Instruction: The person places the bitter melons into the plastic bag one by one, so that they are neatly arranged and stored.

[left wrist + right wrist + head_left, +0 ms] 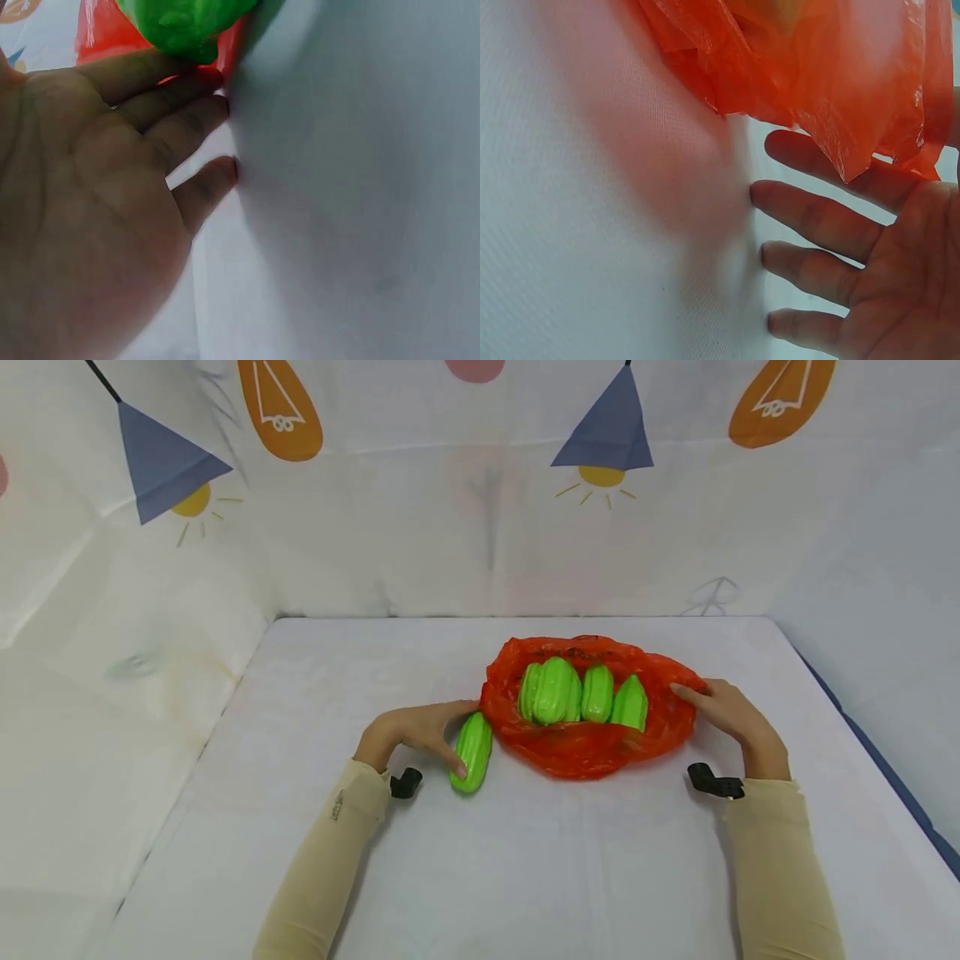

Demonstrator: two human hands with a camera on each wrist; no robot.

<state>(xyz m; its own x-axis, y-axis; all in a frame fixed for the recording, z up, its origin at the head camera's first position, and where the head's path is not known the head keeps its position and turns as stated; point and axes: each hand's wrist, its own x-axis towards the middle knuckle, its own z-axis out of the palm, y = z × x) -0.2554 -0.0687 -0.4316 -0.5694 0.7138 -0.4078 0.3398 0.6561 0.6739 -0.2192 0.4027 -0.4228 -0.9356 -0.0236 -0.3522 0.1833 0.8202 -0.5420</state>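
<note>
A glossy green ridged fruit (472, 753), resembling a star fruit, lies on the table left of a red plastic bag (577, 760). My left hand (420, 731) spans this fruit, thumb on its near end and fingers by its far end, close to the bag. In the left wrist view, the fruit's end (187, 34) shows beyond the index finger. Several similar green fruits (553, 692) sit inside the wide-mouthed bag. At the bag's right side, my right hand (731, 710) pinches the rim, thumb inside. Its other fingers (817, 214) extend below the plastic in the right wrist view.
A white cloth covers the table (525, 877). Behind it hangs a white backdrop (420, 527) printed with lamps and bulbs, and another white sheet (90, 710) stands at the left. Each wrist carries a small black camera mount (406, 783).
</note>
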